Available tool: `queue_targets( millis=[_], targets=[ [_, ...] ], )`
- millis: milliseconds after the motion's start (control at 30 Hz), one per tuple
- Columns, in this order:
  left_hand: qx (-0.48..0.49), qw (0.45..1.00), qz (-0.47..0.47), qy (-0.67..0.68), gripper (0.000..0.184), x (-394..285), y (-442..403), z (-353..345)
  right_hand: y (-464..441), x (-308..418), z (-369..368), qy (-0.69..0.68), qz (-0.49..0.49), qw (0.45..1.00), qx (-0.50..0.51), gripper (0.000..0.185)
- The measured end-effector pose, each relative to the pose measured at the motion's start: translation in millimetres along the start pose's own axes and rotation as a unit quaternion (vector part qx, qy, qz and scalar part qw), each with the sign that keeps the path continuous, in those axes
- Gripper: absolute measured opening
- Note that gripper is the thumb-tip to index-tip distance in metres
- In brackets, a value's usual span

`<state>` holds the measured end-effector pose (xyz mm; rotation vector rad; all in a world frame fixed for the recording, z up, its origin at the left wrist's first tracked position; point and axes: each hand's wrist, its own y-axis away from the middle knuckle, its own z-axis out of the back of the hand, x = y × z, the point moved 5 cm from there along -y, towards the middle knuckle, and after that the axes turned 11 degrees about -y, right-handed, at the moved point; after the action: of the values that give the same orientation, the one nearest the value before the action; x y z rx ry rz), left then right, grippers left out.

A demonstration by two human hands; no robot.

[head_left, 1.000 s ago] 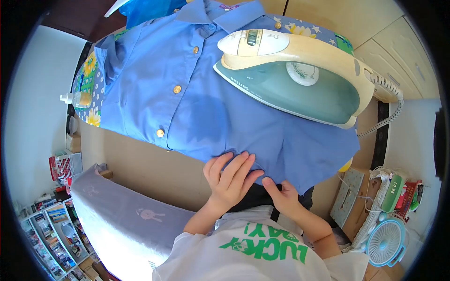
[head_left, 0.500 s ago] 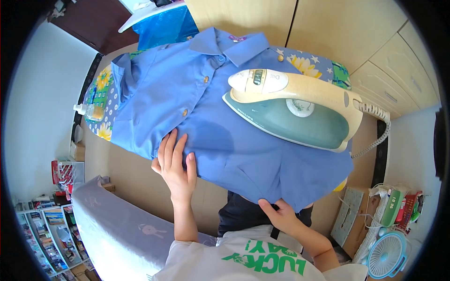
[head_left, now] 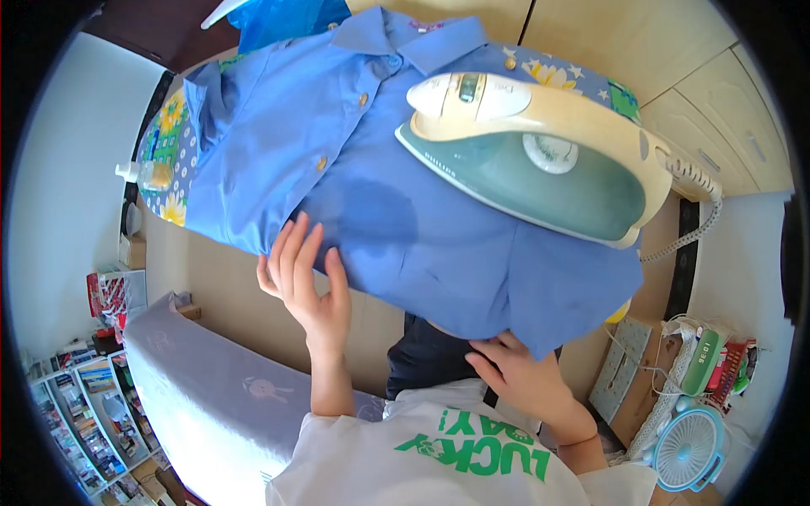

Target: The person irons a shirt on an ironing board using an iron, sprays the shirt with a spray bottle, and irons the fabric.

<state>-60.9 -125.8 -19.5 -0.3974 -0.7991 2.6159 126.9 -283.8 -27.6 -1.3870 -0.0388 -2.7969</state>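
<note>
A blue collared shirt point(head_left: 253, 160) with gold buttons lies spread over a patterned ironing board point(head_left: 173, 135). A darker, damp-looking patch shows on its lower front. My left hand point(head_left: 308, 282) is open at the shirt's near edge, fingers spread, fingertips on the cloth beside the button placket. Below the near right part of the shirt is my right hand point(head_left: 531, 379), open, thumb apart from the fingers; a cloth corner hangs over some of them. A cream and teal iron point(head_left: 540, 160) rests on the shirt's right side, its tip pointing left.
A clear spray bottle point(head_left: 154, 175) lies at the board's left end. The iron's cord point(head_left: 696, 181) trails off right. Wooden cabinets point(head_left: 607, 34) stand behind. A blue fan point(head_left: 688, 451) and a green digital clock point(head_left: 702, 363) are at lower right, shelves point(head_left: 89, 422) at lower left.
The view has shifted, so the board, shirt and iron sit higher. My left hand's fingers are more curved. My right thumb has come off the cloth, and that hand is lower against the hem.
</note>
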Motion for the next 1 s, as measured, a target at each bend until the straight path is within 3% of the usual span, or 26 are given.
queue_targets(
  millis=[67,133,267,367,467,533,567,633,733,833,900,1000],
  targets=[
    [-0.073,0.994,-0.046,0.071,0.026,-12,7,15,-3,23,13,-0.007,0.036,0.999,-0.007,0.024],
    [-0.045,0.993,-0.048,0.098,0.026,-28,17,15,-10,41,17,0.009,0.11,0.992,-0.064,0.032],
    [-0.018,0.991,0.012,0.134,0.028,-47,26,5,-50,61,6,0.046,0.094,0.987,-0.124,0.038],
    [-0.014,0.991,0.043,0.126,0.025,-48,28,4,-64,50,-8,0.09,0.015,0.988,-0.122,0.04],
    [-0.02,0.994,0.027,0.107,0.022,-46,31,5,-59,51,-6,0.115,0.02,0.988,-0.103,0.04],
    [-0.022,0.995,0.012,0.102,0.02,-43,32,7,-49,56,-4,0.097,0.012,0.995,0.025,0.03],
    [-0.032,0.995,-0.008,0.092,0.021,-43,34,9,-43,60,6,0.1,0.012,0.995,0.024,0.03],
    [-0.044,0.995,-0.024,0.085,0.021,-44,31,11,-28,79,34,-0.026,0.114,0.99,0.078,0.026],
    [-0.038,0.989,-0.085,0.112,0.022,-53,20,10,-26,100,103,0.11,0.136,0.984,-0.03,0.037],
    [-0.02,0.976,-0.141,0.162,0.023,-61,23,0,-76,105,147,0.299,0.172,0.926,-0.155,0.046],
    [-0.05,0.972,-0.128,0.192,0.022,-57,27,-3,-110,92,152,0.345,0.132,0.923,-0.112,0.049],
    [-0.072,0.972,-0.132,0.183,0.022,-56,29,-2,-149,57,151,0.291,0.114,0.949,-0.037,0.048]
  ],
)
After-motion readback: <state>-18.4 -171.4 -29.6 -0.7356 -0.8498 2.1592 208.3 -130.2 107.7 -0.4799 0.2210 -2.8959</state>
